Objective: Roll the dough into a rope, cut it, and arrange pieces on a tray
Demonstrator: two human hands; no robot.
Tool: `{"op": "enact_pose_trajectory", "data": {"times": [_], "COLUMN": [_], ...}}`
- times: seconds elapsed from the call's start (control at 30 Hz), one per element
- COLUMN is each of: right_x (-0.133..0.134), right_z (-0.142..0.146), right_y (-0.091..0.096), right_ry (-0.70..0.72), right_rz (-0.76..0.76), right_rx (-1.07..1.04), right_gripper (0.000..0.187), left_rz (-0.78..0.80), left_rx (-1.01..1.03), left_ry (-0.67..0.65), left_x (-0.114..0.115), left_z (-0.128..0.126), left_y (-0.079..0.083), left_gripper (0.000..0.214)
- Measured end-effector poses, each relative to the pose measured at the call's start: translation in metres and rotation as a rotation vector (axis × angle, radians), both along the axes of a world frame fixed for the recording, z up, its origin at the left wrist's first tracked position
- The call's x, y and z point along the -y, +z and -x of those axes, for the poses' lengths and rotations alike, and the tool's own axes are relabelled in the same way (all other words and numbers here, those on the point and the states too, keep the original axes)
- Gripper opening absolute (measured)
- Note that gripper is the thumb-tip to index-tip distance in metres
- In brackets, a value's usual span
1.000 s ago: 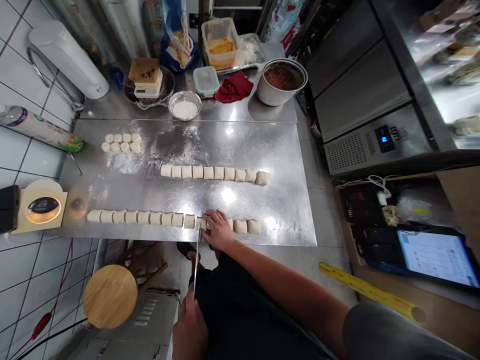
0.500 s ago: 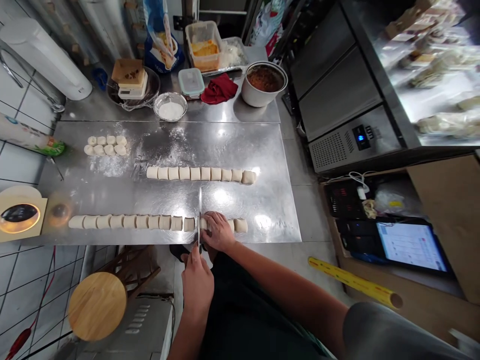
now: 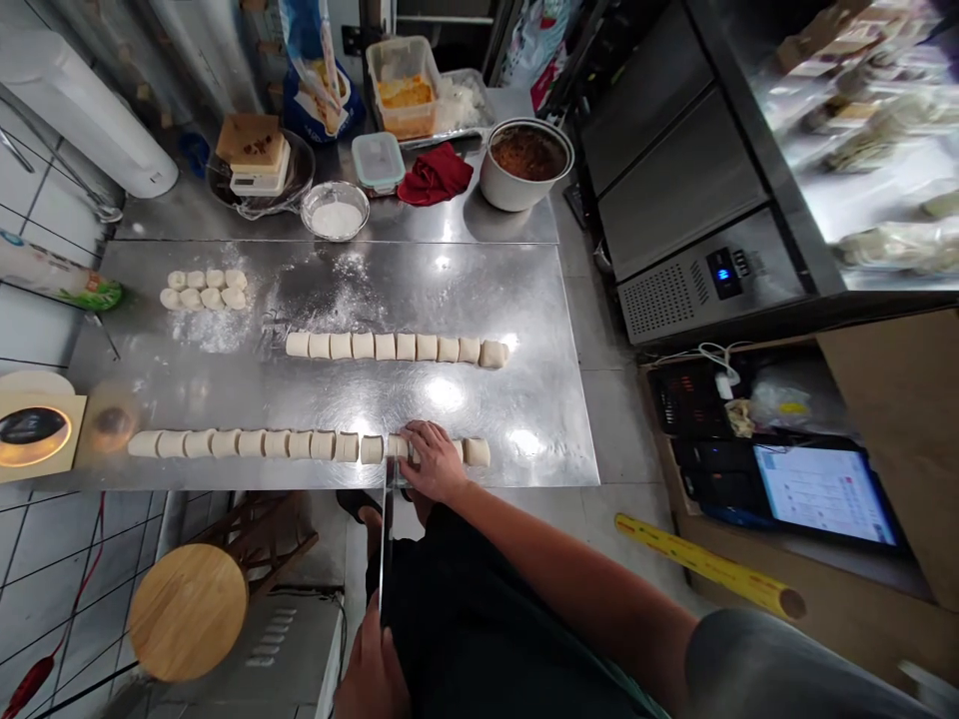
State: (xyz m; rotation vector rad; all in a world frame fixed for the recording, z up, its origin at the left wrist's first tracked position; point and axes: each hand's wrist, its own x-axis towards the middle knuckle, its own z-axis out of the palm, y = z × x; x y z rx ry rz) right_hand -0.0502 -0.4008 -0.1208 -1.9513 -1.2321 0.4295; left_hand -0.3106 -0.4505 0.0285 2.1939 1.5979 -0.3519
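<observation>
My right hand [image 3: 431, 461] presses down on the uncut end of a dough log [image 3: 477, 451] at the near edge of the steel table [image 3: 479, 300], fingers curled over it. My left hand [image 3: 371, 674] grips the handle of a long knife [image 3: 386, 534], drawn back toward my body, its tip by the dough. To the left of the blade runs a row of several cut dough pieces [image 3: 247, 443]. A second cut row [image 3: 394, 347] lies mid-table. A cluster of small dough pieces [image 3: 202, 289] sits far left.
A bowl of flour [image 3: 336, 211], a scale [image 3: 251, 160], a red cloth [image 3: 435, 174], a pot of filling [image 3: 525, 162] and tubs stand at the back. A wooden stool [image 3: 187, 609] is below left. A tablet [image 3: 824, 494] lies at right.
The knife was pushed forward through the dough log half a second ago; now my left hand has drawn it back toward me. My right hand stays on the dough.
</observation>
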Motion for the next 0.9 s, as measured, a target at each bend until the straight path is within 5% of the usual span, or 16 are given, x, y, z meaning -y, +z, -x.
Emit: {"op": "enact_pose_trajectory", "data": {"times": [0.07, 0.17, 0.3, 0.43, 0.7, 0.9], "right_x": [0.01, 0.028, 0.041, 0.042, 0.044, 0.046], "right_z": [-0.006, -0.012, -0.014, -0.012, -0.012, -0.013], "right_y": [0.004, 0.007, 0.0, -0.01, -0.017, -0.01], "right_ry": [-0.017, -0.035, -0.016, -0.032, -0.03, -0.037], "right_rz": [0.004, 0.03, 0.038, 0.035, 0.014, 0.019], "right_rx": [-0.015, -0.02, -0.012, -0.019, -0.023, -0.004], "right_gripper": [0.056, 0.056, 0.055, 0.052, 0.05, 0.049], "left_rz": [-0.068, -0.055, -0.026, -0.011, 0.037, 0.062], "left_rx": [0.023, 0.11, 0.17, 0.155, 0.076, 0.04], "left_ry": [0.021, -0.034, -0.145, -0.188, -0.162, -0.079], "left_x": [0.002, -0.012, -0.029, -0.027, -0.014, 0.039], "left_z": [-0.004, -0.045, -0.109, -0.129, -0.116, -0.019], "left_y": [0.008, 0.011, -0.002, -0.018, -0.026, -0.013], "left_gripper": [0.049, 0.047, 0.044, 0.043, 0.047, 0.049]}}
